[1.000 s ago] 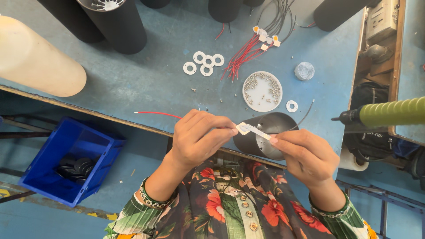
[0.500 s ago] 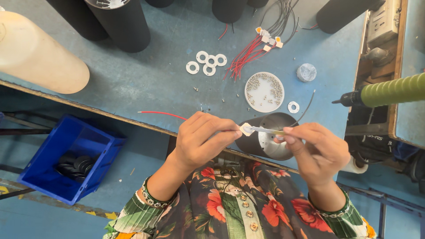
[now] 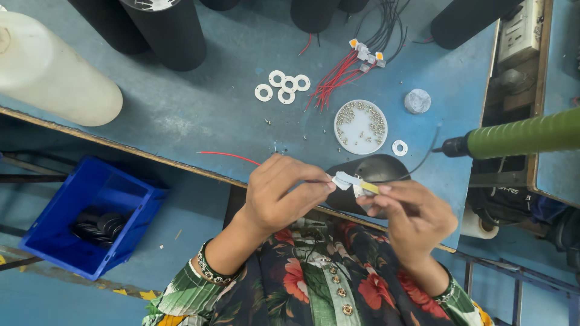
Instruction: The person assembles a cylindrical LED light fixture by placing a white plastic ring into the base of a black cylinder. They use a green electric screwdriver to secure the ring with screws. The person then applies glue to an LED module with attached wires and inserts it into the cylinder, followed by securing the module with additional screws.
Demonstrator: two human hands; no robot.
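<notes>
We are working over the near edge of a blue table (image 3: pixel 181 115). A large cream plastic container (image 3: pixel 51 72) is lying at its left edge, and black cylinders (image 3: pixel 166 30) are standing along the far edge. A green-handled screwdriver (image 3: pixel 519 134) is reaching in from the right edge, tip pointing left. Below the table's left side a blue bin (image 3: pixel 90 217) is sitting with dark discs in it. A black dome-shaped housing (image 3: pixel 374 175) is resting at the near edge, just behind our hands.

Our left hand (image 3: pixel 281 193) is pinching, fingers closed, the left end of a small white LED strip piece (image 3: pixel 350 181); our right hand (image 3: pixel 411 214) is gripping its right, yellow end between thumb and fingertips. The strip's long axis is running nearly level, left to right, along the near edge.

Farther in, a white dish of screws (image 3: pixel 360 127) is sitting mid-table, beside a bundle of red wires (image 3: pixel 332 81) and four white washers (image 3: pixel 282 86).
</notes>
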